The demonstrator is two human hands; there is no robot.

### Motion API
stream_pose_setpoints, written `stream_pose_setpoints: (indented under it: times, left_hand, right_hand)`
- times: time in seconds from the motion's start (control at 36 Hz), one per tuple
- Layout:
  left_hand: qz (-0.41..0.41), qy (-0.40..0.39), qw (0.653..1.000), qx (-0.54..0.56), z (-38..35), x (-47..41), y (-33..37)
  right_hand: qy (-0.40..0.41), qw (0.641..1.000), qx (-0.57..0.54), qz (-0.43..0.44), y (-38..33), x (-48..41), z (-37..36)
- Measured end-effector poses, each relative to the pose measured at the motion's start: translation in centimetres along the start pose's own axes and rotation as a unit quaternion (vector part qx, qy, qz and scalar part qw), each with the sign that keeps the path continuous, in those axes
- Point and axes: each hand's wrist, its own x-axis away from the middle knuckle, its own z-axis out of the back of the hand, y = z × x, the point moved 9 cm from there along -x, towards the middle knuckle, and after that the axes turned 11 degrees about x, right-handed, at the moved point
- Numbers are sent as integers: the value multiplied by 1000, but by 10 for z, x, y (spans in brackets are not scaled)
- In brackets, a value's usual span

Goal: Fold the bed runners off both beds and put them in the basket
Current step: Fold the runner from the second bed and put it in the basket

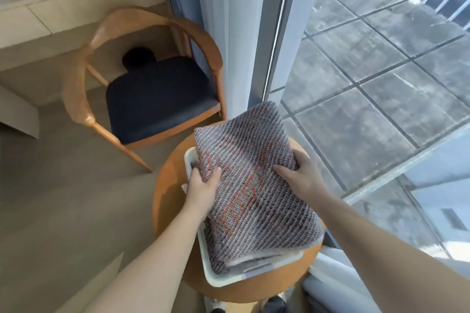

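A folded bed runner, woven in grey with red patterning, is held over a white basket that stands on a round wooden surface. The runner's near end lies in the basket, over more folded fabric of the same weave, while its far end projects past the basket's far rim. The runner's left edge is gripped by the left hand, fingers curled beneath and thumb on top. The right edge is clasped by the right hand. A wooden chair with a dark seat is seen beyond the surface's far left edge.
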Motion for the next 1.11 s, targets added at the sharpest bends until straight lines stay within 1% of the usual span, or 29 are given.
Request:
stream_pose_setpoints:
  times: [0.06,0.17,0.19,0.31,0.42,0.53,0.58,0.64,0.69,0.72,0.75,0.81,0.86,0.92,0.97,1.0,1.06,1.11]
  left_hand:
    - [24,7,1000,13,7,4,-21]
    - [60,53,996,26,19,8,-57]
    - [59,62,995,43,20,6,-63]
    - [96,69,985,127,13,-5,-98]
    - [158,69,969,175,-1,-26,-154]
    - [187,30,948,255,-19,-15,-129]
    - [174,52,950,253,-17,-15,-123]
    - [129,90,971,178,-4,-12,-110]
    - [47,105,993,27,7,-8,-90]
    - [7,110,993,-45,10,-4,-79]
    - [-31,119,989,-87,13,-2,-72]
    - [-92,132,980,-115,17,2,-59]
    - [-126,149,970,-144,24,1,-53]
    - [-160,147,959,-183,24,-1,-47]
    - [-207,119,938,-249,11,-3,-38]
    - [-236,92,922,-292,-1,-3,-31]
    - [-276,28,879,-387,-31,-2,-22]
    - [-285,-43,826,-485,-58,-2,-28]
  right_hand:
    - [-14,1000,24,-10,6,5,-17]
    - [-34,997,55,-34,28,8,-48]
    - [-39,997,53,-41,34,8,-55]
    - [-44,997,43,-54,46,4,-71]
    - [-45,995,56,-69,57,3,-73]
    - [-37,995,57,-79,65,4,-67]
    - [-34,994,63,-78,64,2,-67]
    - [-34,994,78,-70,61,2,-70]
    - [-36,994,85,-60,57,2,-75]
    - [-36,994,92,-54,56,3,-78]
    - [-33,992,117,-45,54,2,-80]
    - [-18,976,216,-16,52,0,-82]
    - [4,953,301,35,46,-3,-84]
    - [3,925,370,90,38,-5,-92]
    - [-14,903,412,120,35,-12,-101]
    - [-16,900,415,132,32,-18,-104]
    - [-3,895,413,166,20,-31,-108]
    - [6,883,424,200,8,-49,-115]
